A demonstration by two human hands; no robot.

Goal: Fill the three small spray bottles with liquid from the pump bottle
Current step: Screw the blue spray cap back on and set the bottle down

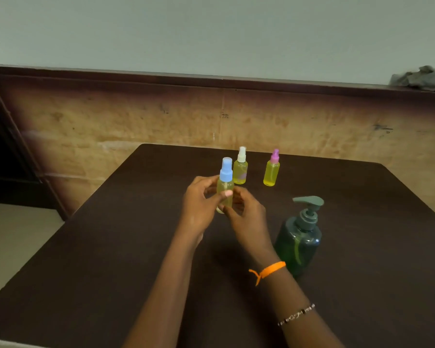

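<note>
Held upright above the dark table (111,247) between both hands: a small spray bottle with a blue cap (225,183), yellowish liquid inside, cap on. Left hand (199,209) curled round the bottle's left side, thumb across the front of the body. Right hand (246,217) closing on it from the right and below, fingertips pinching the lower part of the bottle; base of the bottle partly hidden behind the fingers. Farther back on the table, standing upright and capped: a spray bottle with a white cap (240,169), just behind and right of the held one, and a spray bottle with a pink cap (271,170), a little apart to the right, both holding yellow liquid. Nearer and to the right, beside the right wrist: a dark green pump bottle (299,239), upright, nozzle pointing left. On the right forearm, an orange thread band (271,268) and a beaded bracelet (296,315). Behind the table, a worn wooden panel (161,116) with a grey cloth (422,79) bunched on its top edge at far right.
</note>
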